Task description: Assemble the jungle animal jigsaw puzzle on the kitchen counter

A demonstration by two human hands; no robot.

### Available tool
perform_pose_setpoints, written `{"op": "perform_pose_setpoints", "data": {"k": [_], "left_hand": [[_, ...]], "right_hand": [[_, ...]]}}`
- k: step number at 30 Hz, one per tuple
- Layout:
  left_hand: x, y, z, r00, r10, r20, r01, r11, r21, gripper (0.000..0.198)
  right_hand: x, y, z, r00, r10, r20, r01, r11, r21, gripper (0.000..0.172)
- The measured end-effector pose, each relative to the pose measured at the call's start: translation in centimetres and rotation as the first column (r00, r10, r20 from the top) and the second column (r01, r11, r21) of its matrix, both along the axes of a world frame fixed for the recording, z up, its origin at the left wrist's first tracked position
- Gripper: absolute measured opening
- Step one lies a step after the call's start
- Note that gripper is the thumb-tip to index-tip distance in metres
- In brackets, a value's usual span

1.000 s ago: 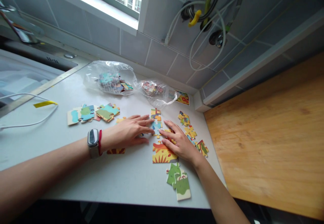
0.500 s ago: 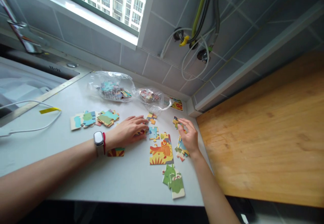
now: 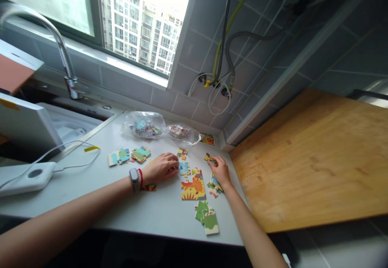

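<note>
Colourful jigsaw pieces lie on a white counter (image 3: pixel 145 211). My left hand (image 3: pixel 160 167), with a watch and red band at the wrist, rests flat with fingers stretched over pieces beside a blue piece (image 3: pixel 184 168). My right hand (image 3: pixel 220 171) pinches a small yellow piece (image 3: pixel 210 159) at the counter's right side. Between my hands lies a joined orange lion section (image 3: pixel 193 186). A green joined section (image 3: pixel 207 217) lies near the front edge.
Two clear bags of pieces (image 3: pixel 144 125) sit by the tiled wall. A joined blue-green group (image 3: pixel 130 155) lies at left. A white charger with cable (image 3: pixel 28 176), a sink and tap (image 3: pixel 65 62) are further left. A wooden board (image 3: pixel 315 155) fills the right.
The camera has tilted up and drawn back. My right hand left the middle pieces, went right and took hold of a small yellow piece. My left hand has stayed put.
</note>
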State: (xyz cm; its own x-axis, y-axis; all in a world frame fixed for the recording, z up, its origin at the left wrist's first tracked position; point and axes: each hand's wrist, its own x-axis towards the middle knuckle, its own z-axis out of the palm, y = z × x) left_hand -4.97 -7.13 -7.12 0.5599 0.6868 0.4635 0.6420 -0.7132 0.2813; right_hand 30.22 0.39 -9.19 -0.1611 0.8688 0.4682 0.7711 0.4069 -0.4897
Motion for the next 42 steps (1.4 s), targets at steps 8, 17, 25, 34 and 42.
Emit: {"op": "perform_pose_setpoints", "data": {"k": [8, 17, 25, 34, 42], "left_hand": [[0.4, -0.8, 1.3, 0.970, -0.035, -0.241, 0.067, 0.990, 0.125, 0.014], [1.3, -1.6, 3.0, 0.858, -0.186, -0.478, 0.256, 0.963, 0.085, 0.011], [0.5, -2.2, 4.1, 0.807, -0.229, -0.544, 0.276, 0.961, 0.006, 0.028], [-0.1, -1.3, 4.9, 0.776, -0.217, -0.591, 0.210, 0.974, -0.082, 0.041], [-0.3, -0.4, 5.7, 0.776, -0.142, -0.614, 0.082, 0.989, -0.124, 0.042]], "right_hand": [[-0.5, 0.2, 0.3, 0.999, -0.012, -0.033, 0.013, 1.000, 0.015, 0.040], [-0.5, 0.7, -0.1, 0.997, -0.042, -0.063, 0.041, 0.999, -0.021, 0.037], [0.0, 1.3, -0.4, 0.986, -0.132, -0.106, 0.130, 0.991, -0.030, 0.038], [-0.1, 0.8, -0.2, 0.977, -0.164, -0.138, 0.163, 0.986, -0.020, 0.036], [-0.7, 0.2, 0.2, 0.965, -0.210, -0.155, 0.213, 0.977, 0.001, 0.038]]}}
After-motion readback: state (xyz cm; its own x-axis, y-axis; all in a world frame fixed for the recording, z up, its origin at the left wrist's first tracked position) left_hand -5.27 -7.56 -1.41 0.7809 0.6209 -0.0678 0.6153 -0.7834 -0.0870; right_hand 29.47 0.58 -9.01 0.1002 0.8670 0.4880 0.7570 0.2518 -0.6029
